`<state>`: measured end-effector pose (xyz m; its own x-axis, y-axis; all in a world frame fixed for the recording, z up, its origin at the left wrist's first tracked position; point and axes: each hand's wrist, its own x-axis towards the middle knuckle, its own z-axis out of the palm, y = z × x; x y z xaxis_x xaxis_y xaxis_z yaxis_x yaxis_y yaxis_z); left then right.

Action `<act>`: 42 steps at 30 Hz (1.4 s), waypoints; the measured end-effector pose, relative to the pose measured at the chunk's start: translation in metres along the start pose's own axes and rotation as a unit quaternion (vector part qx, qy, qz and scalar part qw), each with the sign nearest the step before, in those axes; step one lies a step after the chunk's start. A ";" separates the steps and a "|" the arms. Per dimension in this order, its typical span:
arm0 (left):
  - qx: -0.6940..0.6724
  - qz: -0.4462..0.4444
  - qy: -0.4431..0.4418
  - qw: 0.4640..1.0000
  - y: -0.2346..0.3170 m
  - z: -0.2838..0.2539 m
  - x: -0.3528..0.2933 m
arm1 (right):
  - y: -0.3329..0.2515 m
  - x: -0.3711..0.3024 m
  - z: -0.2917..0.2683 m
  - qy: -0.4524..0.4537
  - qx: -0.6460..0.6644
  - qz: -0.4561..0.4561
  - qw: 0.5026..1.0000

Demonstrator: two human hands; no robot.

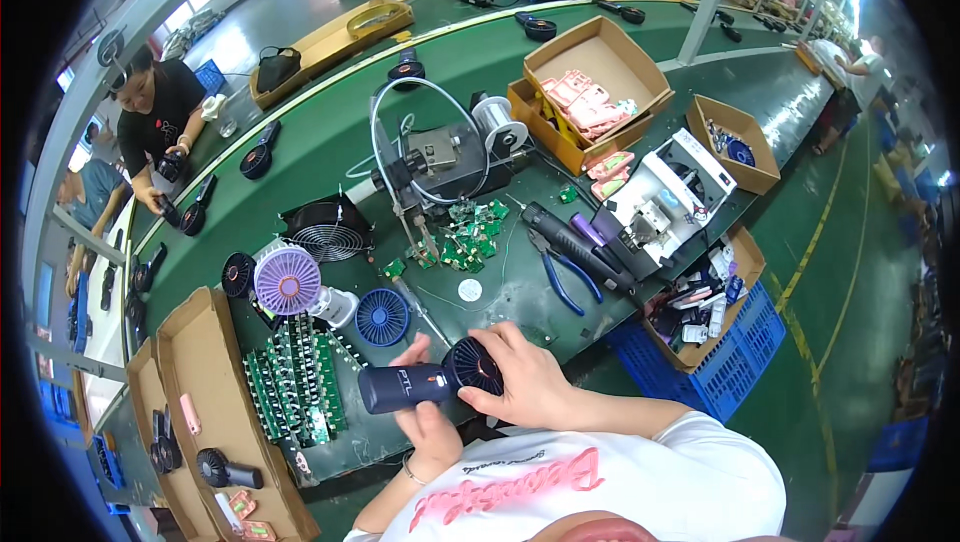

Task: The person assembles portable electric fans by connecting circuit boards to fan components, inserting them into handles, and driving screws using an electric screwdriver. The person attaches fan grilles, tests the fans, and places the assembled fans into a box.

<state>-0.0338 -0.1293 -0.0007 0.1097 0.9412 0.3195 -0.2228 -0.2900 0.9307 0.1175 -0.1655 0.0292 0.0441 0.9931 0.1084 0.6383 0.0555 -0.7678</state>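
Carton (205, 352): far left; loose fans inside;
Circuit boards (295, 382): in rows on bench (522, 320);
Purple fan (288, 280): just beyond boards;
Dark fan (425, 382): in both hands, bench's near edge; handle leftward;
Left hand (432, 434): grasping handle from beneath;
Right hand (530, 372): gripping fan head;
Pliers (572, 278): beyond right hand; blue handles

A head-worn fisheye camera, left of a pair, faces down and forward from close above the left hand (432, 434) and right hand (530, 374), its wide view reaching across the workbench (520, 287) to the green belt (340, 92) and the floor (300, 4) beyond.
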 end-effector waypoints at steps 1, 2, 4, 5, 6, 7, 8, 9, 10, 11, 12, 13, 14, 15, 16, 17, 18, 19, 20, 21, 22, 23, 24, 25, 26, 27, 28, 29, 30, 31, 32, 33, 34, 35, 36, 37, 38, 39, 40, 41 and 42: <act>0.001 -0.001 0.001 1.000 0.001 -0.003 0.000 | 0.002 0.000 0.000 -0.001 0.001 0.000 1.000; -0.036 -0.031 -0.011 0.999 0.002 -0.006 -0.001 | 0.004 0.000 0.001 -0.001 -0.003 -0.006 1.000; -0.083 -0.067 -0.012 0.994 0.003 -0.008 -0.001 | 0.008 -0.001 0.004 -0.002 -0.007 -0.010 1.000; -0.083 -0.069 -0.012 0.994 0.004 -0.010 -0.001 | 0.009 -0.002 0.005 0.005 0.006 -0.018 1.000; -0.069 -0.065 -0.035 0.995 0.005 -0.013 0.001 | 0.010 -0.003 0.006 0.012 0.019 -0.027 0.999; -0.056 -0.061 -0.058 0.995 0.005 -0.015 0.000 | 0.010 -0.004 0.006 0.011 0.019 -0.026 0.999; -0.057 -0.062 -0.058 0.995 0.005 -0.014 0.001 | 0.011 -0.004 0.005 0.012 0.021 -0.022 0.999; -0.052 -0.049 -0.062 0.995 0.004 -0.011 0.004 | 0.012 -0.004 0.003 0.014 0.022 -0.019 0.999; -0.048 -0.035 -0.068 0.996 0.003 -0.009 0.007 | 0.012 -0.002 0.000 0.042 0.027 -0.026 0.998; -0.039 -0.087 -0.084 0.992 0.010 -0.004 0.007 | 0.013 0.000 -0.004 0.071 0.031 -0.032 0.996; -0.040 -0.083 -0.100 0.991 0.007 0.002 0.005 | 0.014 -0.001 -0.005 0.082 0.021 -0.024 0.996; -0.038 -0.076 -0.114 0.990 0.003 0.006 0.002 | 0.012 0.000 -0.006 0.092 0.030 -0.030 0.995; -0.063 -0.109 -0.170 0.977 -0.005 0.004 -0.004 | 0.008 0.001 -0.006 0.103 0.039 -0.036 0.993; -0.120 -0.196 -0.177 0.957 -0.005 0.006 -0.010 | 0.006 0.003 -0.005 0.095 0.047 -0.046 0.993; -0.128 -0.190 -0.169 0.959 -0.008 0.011 -0.011 | 0.000 0.001 -0.003 0.065 0.073 -0.024 0.995; -0.130 -0.199 -0.123 0.964 -0.008 0.015 -0.013 | -0.002 0.004 -0.001 0.088 0.038 -0.069 0.993; -0.159 -0.182 -0.090 0.966 -0.007 0.021 -0.011 | -0.003 0.006 0.001 0.110 0.004 -0.114 0.987; -0.148 -0.174 -0.088 0.969 -0.010 0.018 -0.011 | -0.005 0.005 0.002 0.094 0.005 -0.102 0.990; -0.137 -0.166 -0.086 0.973 -0.014 0.014 -0.010 | -0.004 0.005 0.005 0.094 0.007 -0.100 0.991; -0.111 -0.143 -0.084 0.980 -0.018 0.013 -0.007 | -0.001 0.006 0.010 0.108 0.022 -0.117 0.987; -0.120 -0.155 -0.089 0.977 -0.017 0.015 -0.006 | 0.001 0.007 0.014 0.121 0.039 -0.136 0.983; -0.129 -0.166 -0.095 0.973 -0.015 0.016 -0.006 | 0.001 0.008 0.016 0.131 0.065 -0.150 0.978; -0.127 -0.191 -0.110 0.967 -0.022 0.009 -0.009 | 0.002 0.007 0.018 0.131 0.066 -0.149 0.978; -0.126 -0.194 -0.108 0.967 -0.021 0.009 -0.011 | 0.003 0.005 0.020 0.133 0.072 -0.150 0.977; -0.128 -0.202 -0.105 0.965 -0.020 0.010 -0.012 | 0.004 0.004 0.021 0.136 0.077 -0.150 0.976; -0.131 -0.210 -0.102 0.963 -0.019 0.011 -0.013 | 0.004 0.004 0.021 0.136 0.077 -0.148 0.977; -0.129 -0.214 -0.100 0.963 -0.019 0.009 -0.015 | 0.003 0.003 0.022 0.145 0.068 -0.153 0.975; -0.163 -0.234 -0.099 0.953 -0.020 0.007 -0.017 | 0.002 0.002 0.022 0.156 0.059 -0.157 0.973; -0.197 -0.255 -0.098 0.942 -0.020 0.005 -0.018 | 0.000 0.002 0.021 0.154 0.061 -0.154 0.974; -0.196 -0.257 -0.102 0.941 -0.019 0.003 -0.017 | 0.000 0.003 0.021 0.152 0.056 -0.157 0.974; -0.194 -0.262 -0.099 0.940 -0.018 0.002 -0.017 | -0.001 0.003 0.020 0.150 0.051 -0.159 0.974; -0.200 -0.271 -0.103 0.936 -0.016 0.000 -0.017 | -0.001 0.003 0.021 0.151 0.049 -0.157 0.975; -0.205 -0.282 -0.107 0.931 -0.015 0.000 -0.018 | -0.003 0.002 0.019 0.146 0.053 -0.154 0.976; -0.202 -0.289 -0.107 0.930 -0.017 0.000 -0.019 | -0.004 0.002 0.017 0.149 0.041 -0.160 0.975; -0.231 -0.330 -0.088 0.911 -0.015 -0.004 -0.023 | -0.008 0.000 0.018 0.138 0.035 -0.173 0.975; -0.263 -0.368 -0.066 0.890 -0.015 -0.008 -0.028 | -0.008 -0.001 0.021 0.133 0.034 -0.170 0.976; -0.284 -0.374 -0.090 0.878 -0.018 -0.010 -0.029 | -0.007 0.000 0.021 0.133 0.032 -0.168 0.976; -0.287 -0.385 -0.099 0.871 -0.017 -0.008 -0.030 | -0.008 -0.001 0.017 0.115 0.032 -0.151 0.981; -0.271 -0.392 -0.063 0.877 -0.017 -0.002 -0.032 | -0.004 -0.001 0.017 0.108 0.038 -0.144 0.983; -0.241 -0.360 -0.050 0.900 -0.013 0.006 -0.029 | 0.001 0.001 0.015 0.103 0.049 -0.155 0.981; -0.189 -0.326 -0.098 0.921 -0.017 0.001 -0.029 | 0.007 0.002 0.013 0.095 0.055 -0.171 0.979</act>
<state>-0.0321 -0.1520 -0.0262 0.5047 0.8334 -0.2252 -0.3647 0.4423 0.8194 0.1120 -0.1616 0.0157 -0.0099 0.8782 0.4781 0.5552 0.4025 -0.7279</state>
